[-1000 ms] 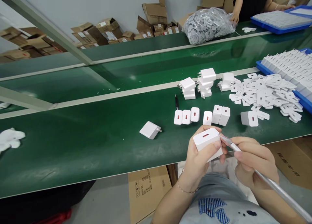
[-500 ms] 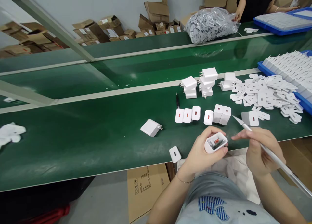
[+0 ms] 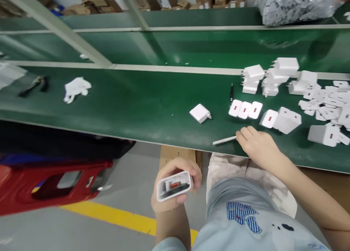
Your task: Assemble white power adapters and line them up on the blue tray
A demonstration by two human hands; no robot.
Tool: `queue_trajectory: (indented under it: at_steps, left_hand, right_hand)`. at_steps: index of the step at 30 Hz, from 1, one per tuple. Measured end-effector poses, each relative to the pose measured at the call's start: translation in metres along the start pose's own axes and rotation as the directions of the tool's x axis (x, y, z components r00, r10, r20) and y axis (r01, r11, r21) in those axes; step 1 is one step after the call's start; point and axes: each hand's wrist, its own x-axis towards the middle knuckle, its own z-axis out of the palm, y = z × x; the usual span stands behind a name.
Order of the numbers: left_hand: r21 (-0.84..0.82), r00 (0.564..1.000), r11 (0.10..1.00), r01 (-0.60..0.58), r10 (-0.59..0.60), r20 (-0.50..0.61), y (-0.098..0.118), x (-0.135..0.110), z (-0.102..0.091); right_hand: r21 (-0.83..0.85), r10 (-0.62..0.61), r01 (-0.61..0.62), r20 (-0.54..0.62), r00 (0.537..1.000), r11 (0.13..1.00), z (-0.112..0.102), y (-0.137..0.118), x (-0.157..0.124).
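My left hand (image 3: 175, 183) is wrapped around a white charger housing (image 3: 161, 198), off the table's front edge. Its open end faces up, and a circuit board with an orange-red part shows inside. At the table's front edge, the closed fingers of my right hand (image 3: 255, 145) are on a slim, pale craft knife (image 3: 222, 141). The knife's other end is hidden by the hand. One white charger (image 3: 200, 113) lies on its side beyond the knife. Chargers with red USB ports (image 3: 245, 110) stand in a row past my right hand.
White chargers (image 3: 281, 70) are stacked at the back right, beside loose white faceplates (image 3: 330, 101). A thin black tool (image 3: 231, 92) lies behind the row. Toward the left are a white glove (image 3: 76, 89) and a red plastic stool (image 3: 54, 185). A bag of small parts (image 3: 298, 5) sits beyond the divider.
The view has swung left. My left hand has drawn the housing back and left, off the table. My right hand has brought the knife down to the table edge. The faceplate there no longer shows.
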Motion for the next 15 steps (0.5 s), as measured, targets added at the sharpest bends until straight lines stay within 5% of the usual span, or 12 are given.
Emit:
queue_trajectory:
  at_steps: [3, 7, 11, 15]
  left_hand:
    - [0.094, 0.965, 0.994, 0.046, -0.02, -0.262, 0.009, -0.023, -0.012]
    - [0.133, 0.911, 0.972, 0.193, -0.127, -0.392, 0.008, -0.041, -0.02]
    - [0.106, 0.89, 0.971, 0.214, -0.15, -0.43, -0.003, -0.032, -0.017]
    - [0.074, 0.902, 0.956, 0.285, -0.242, -0.356, -0.014, -0.008, -0.009]
  right_hand:
    - [0.001, 0.027, -0.027, 0.1, 0.995, 1.0, 0.008, -0.001, 0.019]
    - [-0.019, 0.081, -0.079, 0.215, 0.973, 0.997, 0.017, -0.008, 0.032]
    - [0.016, 0.071, -0.074, 0.109, 0.992, 0.997, -0.006, -0.007, 0.02]
    - [0.25, 0.147, -0.116, -0.107, 0.983, 0.961, -0.054, 0.046, -0.026]
